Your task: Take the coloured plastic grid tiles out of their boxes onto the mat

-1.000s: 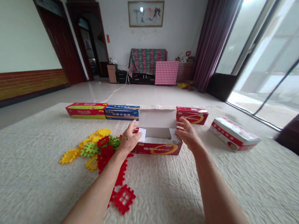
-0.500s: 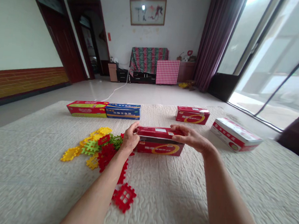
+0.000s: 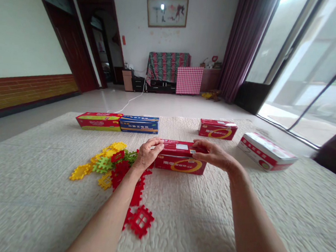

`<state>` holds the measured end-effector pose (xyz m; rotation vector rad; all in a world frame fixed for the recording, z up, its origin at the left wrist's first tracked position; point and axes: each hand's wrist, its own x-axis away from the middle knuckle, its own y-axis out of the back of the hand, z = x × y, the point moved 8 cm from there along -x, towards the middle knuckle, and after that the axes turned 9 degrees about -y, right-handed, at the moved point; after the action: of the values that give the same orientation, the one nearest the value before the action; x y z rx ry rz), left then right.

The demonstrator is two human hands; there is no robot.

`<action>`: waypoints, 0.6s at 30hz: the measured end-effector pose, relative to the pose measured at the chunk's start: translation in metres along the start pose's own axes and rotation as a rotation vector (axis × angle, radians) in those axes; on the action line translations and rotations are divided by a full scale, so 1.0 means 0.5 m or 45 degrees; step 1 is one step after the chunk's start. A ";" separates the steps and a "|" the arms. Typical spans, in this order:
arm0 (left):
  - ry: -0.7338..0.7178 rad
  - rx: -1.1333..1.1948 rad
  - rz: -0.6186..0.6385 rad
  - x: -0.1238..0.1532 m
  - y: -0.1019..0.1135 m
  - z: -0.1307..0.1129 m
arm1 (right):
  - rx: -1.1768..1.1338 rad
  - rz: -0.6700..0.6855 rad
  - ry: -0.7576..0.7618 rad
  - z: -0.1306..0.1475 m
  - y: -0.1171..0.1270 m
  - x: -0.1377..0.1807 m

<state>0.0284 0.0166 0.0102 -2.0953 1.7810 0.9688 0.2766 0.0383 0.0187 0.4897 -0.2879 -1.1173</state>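
A red box (image 3: 181,161) with a yellow oval on its front lies closed on the quilted cream cover (image 3: 194,223). My left hand (image 3: 146,155) grips its left end, fingers curled over the lid. My right hand (image 3: 212,155) presses on the lid's right part, fingers bent and together. A heap of yellow, green and red plastic grid tiles (image 3: 109,166) lies just left of my left hand. More red tiles (image 3: 140,220) lie beneath my left forearm.
A red-and-yellow box (image 3: 98,121) and a blue box (image 3: 139,124) lie side by side at the back left. Another red box (image 3: 217,129) and a white-and-red box (image 3: 266,151) lie at the back right. Beyond the cover are a tiled floor, a doorway and glass doors.
The red box stood open with its lid up a second ago. The lid has come down and now lies flat, with both my hands on top of it.
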 end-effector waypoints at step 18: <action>-0.127 -0.264 0.030 0.009 -0.007 -0.010 | 0.294 -0.024 0.052 0.033 -0.004 0.009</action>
<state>0.0333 0.0110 0.0105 -2.1047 1.7256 1.2908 0.2692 0.0297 0.0319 0.7201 -0.3796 -1.0965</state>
